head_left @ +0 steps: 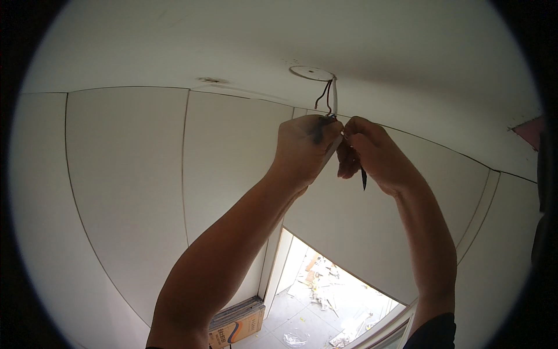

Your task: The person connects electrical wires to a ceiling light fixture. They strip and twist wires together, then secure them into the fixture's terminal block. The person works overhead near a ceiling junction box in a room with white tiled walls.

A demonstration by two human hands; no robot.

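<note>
Overhead, a white cable (335, 96) and thin dark wires (321, 96) hang from beside a round white plate (312, 72) on the ceiling. My left hand (307, 142) is closed around the lower part of the cable, just under the loose wires. A pale strip (331, 152) runs down along its palm side; a dark patch at its fingers is too blurred to name. Right beside it, my right hand (376, 152) pinches at a small bright tip between the two hands. A dark pointed piece (364, 179) sticks out below the right fingers, its upper part hidden.
Pale wall panels (232, 151) rise to the ceiling behind my arms. Below is a doorway onto a tiled floor (288, 311) with scattered debris (319, 279). A stack of flat boxes (238, 326) leans by the door frame. A reddish opening (529, 132) shows at the far right.
</note>
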